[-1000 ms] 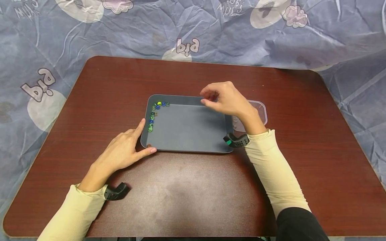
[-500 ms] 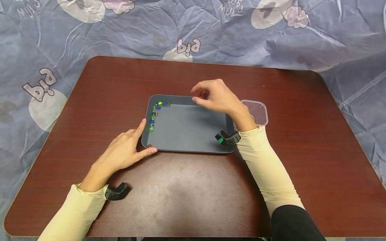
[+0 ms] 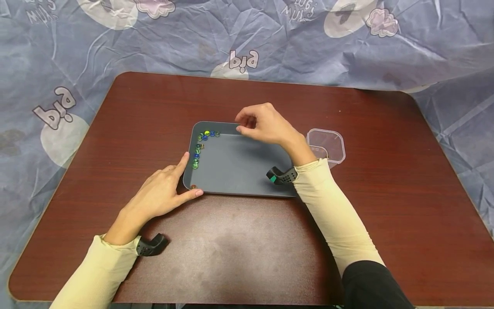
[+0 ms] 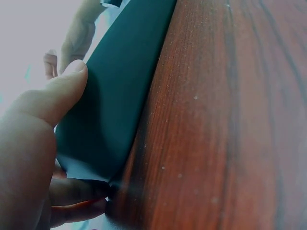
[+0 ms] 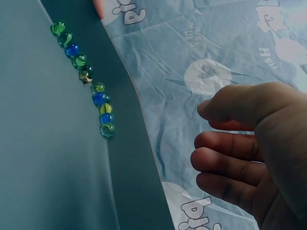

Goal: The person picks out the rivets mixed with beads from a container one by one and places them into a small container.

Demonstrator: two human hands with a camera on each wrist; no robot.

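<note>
A grey rectangular tray (image 3: 247, 165) lies on the table. Several glass marbles (image 5: 99, 99), green, blue and yellow, line its far left corner and left side. Beside them is a small gold-coloured piece (image 5: 85, 77), its kind unclear. An orange-brown piece (image 3: 194, 186) sits in the near left corner. My left hand (image 3: 164, 191) rests against the tray's near left corner, thumb along the front rim and fingers by the left side. Over the far rim hovers my right hand (image 3: 266, 123), fingers loosely bent; nothing shows between them in the right wrist view.
A clear plastic box (image 3: 335, 134) stands right of the tray, partly hidden by my right wrist. A tiny gold-coloured bit shows at its near side. The brown table (image 3: 405, 193) has rounded corners, and a grey-blue printed cloth (image 3: 185, 38) hangs behind it.
My right hand has moved left along the tray's far rim, away from the clear box, which now shows more fully. My left hand and the marbles have stayed in place.
</note>
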